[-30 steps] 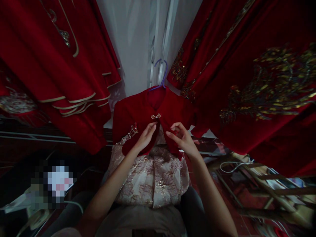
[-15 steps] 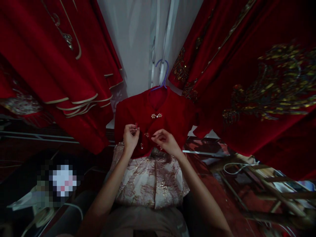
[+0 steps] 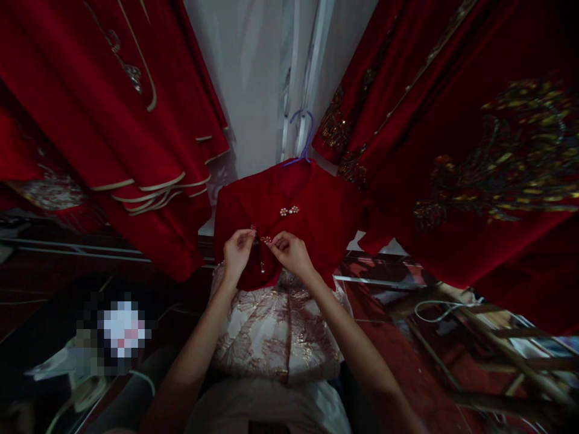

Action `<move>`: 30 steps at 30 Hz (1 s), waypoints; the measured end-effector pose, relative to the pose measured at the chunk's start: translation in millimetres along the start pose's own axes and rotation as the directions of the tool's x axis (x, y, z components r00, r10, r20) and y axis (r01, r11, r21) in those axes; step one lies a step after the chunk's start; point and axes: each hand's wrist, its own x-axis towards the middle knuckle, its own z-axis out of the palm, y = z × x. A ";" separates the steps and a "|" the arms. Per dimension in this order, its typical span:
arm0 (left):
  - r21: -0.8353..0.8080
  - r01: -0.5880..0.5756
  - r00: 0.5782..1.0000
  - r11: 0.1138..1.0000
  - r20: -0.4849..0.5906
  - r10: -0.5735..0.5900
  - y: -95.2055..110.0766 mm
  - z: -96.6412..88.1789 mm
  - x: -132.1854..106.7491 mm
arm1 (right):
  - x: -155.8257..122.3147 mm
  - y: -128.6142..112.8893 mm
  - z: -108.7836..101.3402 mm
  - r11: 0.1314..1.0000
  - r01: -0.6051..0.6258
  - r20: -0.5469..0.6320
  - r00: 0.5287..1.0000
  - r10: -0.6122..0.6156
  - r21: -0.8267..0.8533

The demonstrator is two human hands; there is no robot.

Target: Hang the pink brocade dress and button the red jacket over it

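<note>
A short red jacket (image 3: 330, 199) with a V neck hangs on a purple hanger (image 3: 309, 135) in front of me. Its chest carries a fastened beaded clasp (image 3: 289, 211), with a single small bead drop (image 3: 262, 267) lower down. My left hand (image 3: 238, 253) is closed in a pinch on a button (image 3: 254, 231) with a red and shiny look, at the jacket's front edge. Just to the right, my right hand (image 3: 293, 253) pinches a beaded clasp loop (image 3: 266, 240) between thumb and finger. Below both lies a cream and gold brocade skirt (image 3: 271, 331).
Red garments with pale piping (image 3: 149, 138) hang at left, and gold-embroidered red garments (image 3: 497, 175) at right. White panels (image 3: 253, 78) stand behind. A wooden frame (image 3: 493, 337) with a white cord (image 3: 434, 310) is at lower right; a blurred-out object (image 3: 124, 328) lies lower left.
My right hand has moved left and closed on the clasp loop, close to my left hand. The left hand keeps its pinch. The whole view has shifted slightly.
</note>
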 end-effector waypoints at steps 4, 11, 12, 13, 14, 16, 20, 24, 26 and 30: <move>-0.150 0.132 0.991 0.980 0.027 -0.129 4.7 -2.0 0.9 | 7.1 -13.0 2.8 0.998 0.031 0.046 0.998 -0.033 0.049; -0.223 0.196 0.980 0.955 0.089 -0.181 12.9 -4.1 -0.1 | 17.9 -12.7 11.2 0.998 0.058 0.044 0.997 -0.060 0.037; -0.210 0.182 0.981 0.961 0.103 -0.163 13.0 -4.7 0.0 | 18.9 -11.4 12.2 0.997 0.069 0.037 0.997 -0.070 0.026; -0.199 0.165 0.983 0.966 0.114 -0.144 13.0 -5.4 0.2 | 19.8 -10.3 13.1 0.997 0.081 0.028 0.996 -0.082 0.014; -0.190 0.150 0.984 0.970 0.123 -0.128 12.8 -5.9 0.5 | 20.7 -9.3 13.9 0.996 0.092 0.019 0.996 -0.092 -0.001; -0.184 0.130 0.986 0.974 0.130 -0.107 12.1 -6.8 0.9 | 22.7 -7.8 15.0 0.994 0.108 0.005 0.994 -0.107 -0.030; -0.191 0.115 0.988 0.975 0.122 -0.092 9.9 -8.4 1.4 | 26.8 -5.4 16.8 0.990 0.116 -0.006 0.993 -0.117 -0.082; -0.156 0.105 0.989 0.982 0.121 -0.087 8.0 -10.8 4.3 | 29.9 -4.9 19.8 0.983 0.123 -0.044 0.990 -0.130 -0.139; -0.118 0.077 0.986 0.990 0.155 -0.058 7.1 -10.9 6.7 | 31.1 -6.6 20.5 0.981 0.121 -0.060 0.989 -0.132 -0.152; -0.088 0.007 0.985 0.996 0.175 0.009 2.8 -8.8 5.4 | 26.6 -9.9 11.8 0.994 0.091 0.018 0.996 -0.090 -0.053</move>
